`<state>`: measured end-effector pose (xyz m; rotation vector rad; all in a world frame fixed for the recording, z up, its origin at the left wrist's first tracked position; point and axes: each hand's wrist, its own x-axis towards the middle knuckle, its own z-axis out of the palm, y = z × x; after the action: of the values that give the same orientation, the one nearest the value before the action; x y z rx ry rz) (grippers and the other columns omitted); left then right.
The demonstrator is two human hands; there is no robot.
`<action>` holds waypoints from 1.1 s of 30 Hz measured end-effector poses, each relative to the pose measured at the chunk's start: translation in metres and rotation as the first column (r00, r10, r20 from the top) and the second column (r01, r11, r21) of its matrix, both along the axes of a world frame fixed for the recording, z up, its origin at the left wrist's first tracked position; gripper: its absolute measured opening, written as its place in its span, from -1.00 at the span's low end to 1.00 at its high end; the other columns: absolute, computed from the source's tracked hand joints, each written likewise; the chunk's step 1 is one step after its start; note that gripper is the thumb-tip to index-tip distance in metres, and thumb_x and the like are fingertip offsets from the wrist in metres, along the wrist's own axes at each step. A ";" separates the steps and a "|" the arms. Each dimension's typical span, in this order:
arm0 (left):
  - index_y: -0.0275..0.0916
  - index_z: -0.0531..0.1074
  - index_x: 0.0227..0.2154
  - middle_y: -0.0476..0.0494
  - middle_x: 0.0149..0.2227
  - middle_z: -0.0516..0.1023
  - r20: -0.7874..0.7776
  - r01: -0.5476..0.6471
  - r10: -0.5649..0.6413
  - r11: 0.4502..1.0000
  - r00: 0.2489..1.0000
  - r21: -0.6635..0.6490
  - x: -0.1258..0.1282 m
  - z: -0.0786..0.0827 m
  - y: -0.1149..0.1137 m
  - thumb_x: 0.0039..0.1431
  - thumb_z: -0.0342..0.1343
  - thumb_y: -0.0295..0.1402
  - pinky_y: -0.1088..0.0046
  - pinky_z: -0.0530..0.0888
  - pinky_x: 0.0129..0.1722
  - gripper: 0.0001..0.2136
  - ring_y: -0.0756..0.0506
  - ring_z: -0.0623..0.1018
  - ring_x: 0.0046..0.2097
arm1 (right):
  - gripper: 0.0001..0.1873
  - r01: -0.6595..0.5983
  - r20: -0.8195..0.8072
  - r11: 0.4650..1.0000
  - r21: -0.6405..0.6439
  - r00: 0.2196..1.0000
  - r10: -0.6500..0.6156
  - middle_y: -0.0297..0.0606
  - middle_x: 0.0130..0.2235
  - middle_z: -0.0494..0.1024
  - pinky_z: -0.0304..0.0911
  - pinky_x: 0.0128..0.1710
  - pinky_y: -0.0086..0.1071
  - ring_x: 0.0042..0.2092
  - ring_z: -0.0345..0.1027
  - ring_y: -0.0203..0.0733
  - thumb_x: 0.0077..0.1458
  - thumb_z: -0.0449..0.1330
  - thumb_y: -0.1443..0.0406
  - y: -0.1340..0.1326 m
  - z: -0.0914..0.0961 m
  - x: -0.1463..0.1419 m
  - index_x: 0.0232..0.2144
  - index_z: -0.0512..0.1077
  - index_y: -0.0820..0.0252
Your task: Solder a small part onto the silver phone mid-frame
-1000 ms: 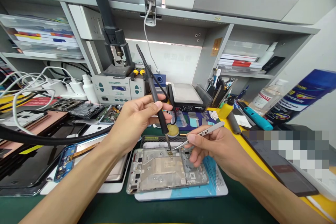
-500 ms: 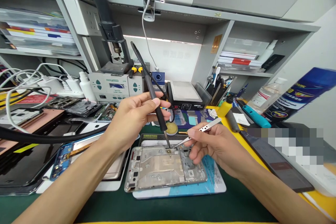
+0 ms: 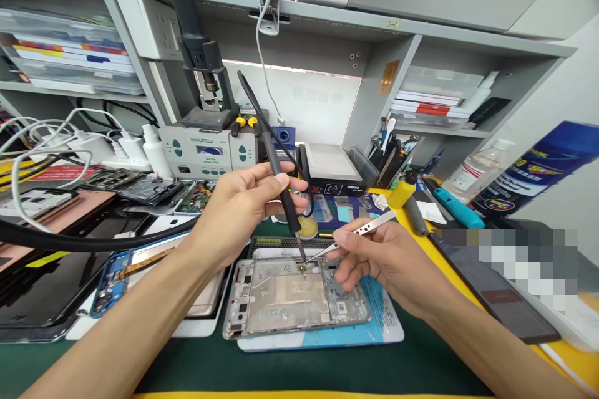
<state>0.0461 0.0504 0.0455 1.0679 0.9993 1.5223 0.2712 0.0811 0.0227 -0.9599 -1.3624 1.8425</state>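
**Soldering iron (image 3: pixel 292 219) and tweezers (image 3: pixel 380 221) pointed at one spot on a phone frame (image 3: pixel 287 299)**

The left hand (image 3: pixel 259 196) pinched the iron's black handle between thumb and fingers. The tool slanted down to the right, its metal tip at a small gold-coloured part (image 3: pixel 302 268) near the frame's far edge. The right hand (image 3: pixel 369 248) had its thumb and fingers pressed around the silver tweezers, whose points reached in from the right to the same place, just beside the iron's tip. At that size it could not be told whether either tool touched the part, or whether the tweezer points gripped anything.

The silvery-grey frame lay flat below both hands on a blue-and-white pad (image 3: pixel 350 338), jutting past the pad's left edge. A dark green mat (image 3: pixel 281 377) spread beneath. Just behind the pad lay a black perforated plate (image 3: pixel 269 242) with yellow-green lettering; beyond it, between the hands, was a round yellowish tin (image 3: pixel 307 229).

To the left, a blue phone shell (image 3: pixel 110 290) lay near the forearm, with a black phone (image 3: pixel 42 296) farther out. At the back stood a grey station (image 3: pixel 206 165) with a small display, and right of it a flat-topped black box (image 3: pixel 346 188). A small yellow bottle (image 3: pixel 402 192), a clear bottle (image 3: pixel 480 168) and a blue spray can (image 3: pixel 538 165) stood on the right.
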 end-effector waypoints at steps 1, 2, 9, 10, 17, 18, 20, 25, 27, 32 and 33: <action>-0.33 0.53 -0.08 -0.15 -0.19 0.71 0.000 -0.003 0.003 1.000 1.000 0.001 0.000 0.000 0.000 0.32 0.24 -0.37 0.29 0.69 -0.16 -0.82 -0.11 0.71 -0.27 | -0.71 0.003 -0.002 1.000 0.002 1.000 -0.003 -0.12 -0.39 0.74 0.57 -0.55 -0.45 -0.53 0.61 -0.20 0.08 0.52 0.19 0.000 0.000 0.000 -0.37 0.61 0.32; -0.33 0.53 -0.08 -0.15 -0.19 0.70 0.001 -0.004 0.004 1.000 1.000 0.001 0.001 0.000 0.000 0.32 0.25 -0.37 0.29 0.69 -0.16 -0.82 -0.10 0.70 -0.27 | -0.71 0.004 -0.002 1.000 0.004 1.000 -0.004 -0.12 -0.39 0.74 0.57 -0.55 -0.45 -0.53 0.61 -0.20 0.07 0.52 0.18 0.000 0.000 0.000 -0.37 0.61 0.31; -0.32 0.54 -0.10 -0.15 -0.21 0.70 -0.012 -0.029 0.029 1.000 1.000 -0.001 0.003 0.000 0.000 0.27 0.28 -0.35 0.23 0.69 -0.15 -0.80 -0.13 0.70 -0.28 | -0.68 0.008 -0.004 0.999 0.046 1.000 -0.008 -0.13 -0.42 0.73 0.57 -0.54 -0.43 -0.52 0.62 -0.17 0.06 0.53 0.16 -0.001 -0.001 -0.001 -0.38 0.59 0.30; -0.32 0.54 -0.10 -0.15 -0.21 0.70 -0.014 -0.034 0.034 0.999 0.999 -0.001 0.004 0.000 0.000 0.27 0.29 -0.35 0.23 0.69 -0.15 -0.79 -0.13 0.70 -0.28 | -0.68 0.010 -0.003 0.998 0.054 1.000 -0.010 -0.14 -0.42 0.73 0.57 -0.53 -0.43 -0.52 0.62 -0.18 0.06 0.53 0.15 -0.001 -0.002 -0.001 -0.38 0.59 0.30; -0.30 0.56 -0.09 -0.12 -0.22 0.70 -0.021 -0.044 0.044 0.999 0.999 0.003 0.003 0.000 0.000 0.25 0.32 -0.32 0.24 0.69 -0.14 -0.77 -0.13 0.71 -0.26 | -0.66 -0.011 0.027 0.995 0.099 1.000 0.009 -0.15 -0.47 0.71 0.57 -0.50 -0.44 -0.51 0.62 -0.19 0.06 0.53 0.14 -0.001 -0.002 0.001 -0.39 0.59 0.31; -0.30 0.56 -0.09 -0.12 -0.23 0.70 -0.023 -0.045 0.045 0.999 0.999 0.003 0.003 0.000 0.001 0.25 0.33 -0.32 0.24 0.69 -0.14 -0.77 -0.13 0.71 -0.27 | -0.66 -0.015 0.033 0.995 0.102 0.999 0.012 -0.15 -0.47 0.72 0.57 -0.50 -0.43 -0.51 0.62 -0.19 0.05 0.53 0.13 -0.001 -0.002 0.001 -0.39 0.59 0.31; -0.31 0.56 -0.08 -0.14 -0.22 0.71 -0.027 -0.046 0.046 0.999 0.999 0.005 0.003 -0.001 0.001 0.25 0.33 -0.32 0.25 0.69 -0.15 -0.76 -0.12 0.70 -0.27 | -0.65 -0.024 0.044 0.994 0.109 0.999 0.019 -0.14 -0.48 0.72 0.57 -0.50 -0.44 -0.52 0.61 -0.20 0.05 0.53 0.13 -0.001 -0.001 0.001 -0.40 0.59 0.31; -0.32 0.55 -0.07 -0.20 -0.17 0.72 -0.040 -0.035 0.036 0.999 0.999 0.020 0.003 -0.001 0.001 0.26 0.33 -0.29 0.28 0.69 -0.15 -0.74 -0.11 0.69 -0.26 | -0.64 -0.030 0.063 0.993 0.117 0.998 0.023 -0.17 -0.52 0.70 0.56 -0.50 -0.44 -0.53 0.61 -0.19 0.03 0.54 0.11 -0.001 0.001 0.001 -0.40 0.59 0.30; -0.32 0.55 -0.08 -0.19 -0.17 0.72 -0.042 -0.030 0.031 0.999 0.999 0.022 0.003 -0.001 0.001 0.26 0.32 -0.29 0.29 0.68 -0.16 -0.74 -0.10 0.69 -0.26 | -0.64 -0.039 0.072 0.992 0.120 0.997 0.030 -0.17 -0.52 0.71 0.55 -0.49 -0.44 -0.53 0.61 -0.20 0.03 0.53 0.11 -0.001 0.001 0.001 -0.40 0.59 0.29; -0.29 0.56 -0.08 -0.16 -0.18 0.71 -0.052 -0.017 0.018 1.000 0.998 0.016 0.003 -0.001 0.000 0.26 0.32 -0.27 0.25 0.67 -0.15 -0.75 -0.12 0.69 -0.26 | -0.63 -0.059 0.086 0.992 0.111 0.995 0.049 -0.15 -0.51 0.71 0.56 -0.48 -0.42 -0.53 0.62 -0.18 0.04 0.52 0.09 0.000 0.001 0.001 -0.40 0.59 0.30; -0.29 0.56 -0.07 -0.16 -0.17 0.71 -0.060 -0.013 0.014 1.000 0.998 0.015 0.003 -0.001 -0.001 0.26 0.32 -0.27 0.25 0.66 -0.16 -0.74 -0.12 0.69 -0.26 | -0.63 -0.061 0.086 0.992 0.106 0.995 0.052 -0.14 -0.51 0.71 0.56 -0.49 -0.42 -0.52 0.62 -0.18 0.04 0.52 0.09 0.001 0.001 0.001 -0.40 0.59 0.31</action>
<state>0.0487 0.0499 0.0449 1.1247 1.0401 1.5182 0.2725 0.0816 0.0236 -0.9596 -1.5384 1.7670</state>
